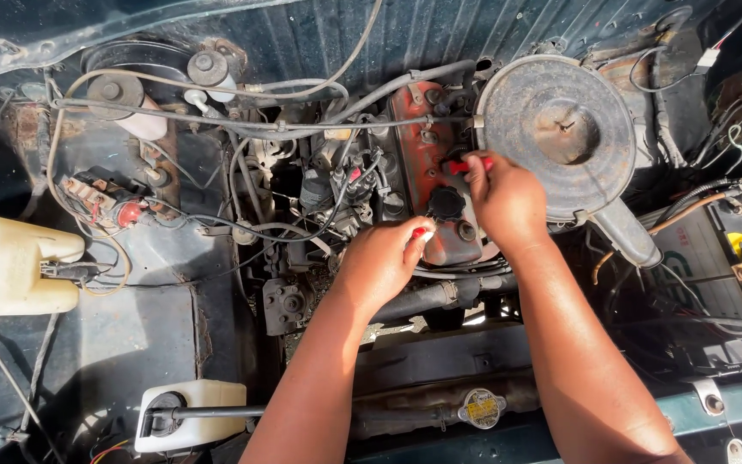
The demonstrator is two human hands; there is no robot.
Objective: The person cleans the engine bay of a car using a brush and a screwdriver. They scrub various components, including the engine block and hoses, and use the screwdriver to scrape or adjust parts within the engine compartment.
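Note:
I look down into a car's engine bay. My right hand (501,198) is closed on a small red-handled tool (465,165) over the red valve cover (427,142), next to the black oil filler cap (446,204). My left hand (384,258) is closed at the near end of the valve cover, its fingertips pinching something small that I cannot make out. Both forearms reach in from the bottom of the view.
A round rusty air cleaner (557,129) sits right of the valve cover. A battery (736,258) is at far right. A white fluid reservoir (10,266) is at left, another white tank (189,415) and the radiator cap (481,407) near the front. Hoses and wires cross the bay.

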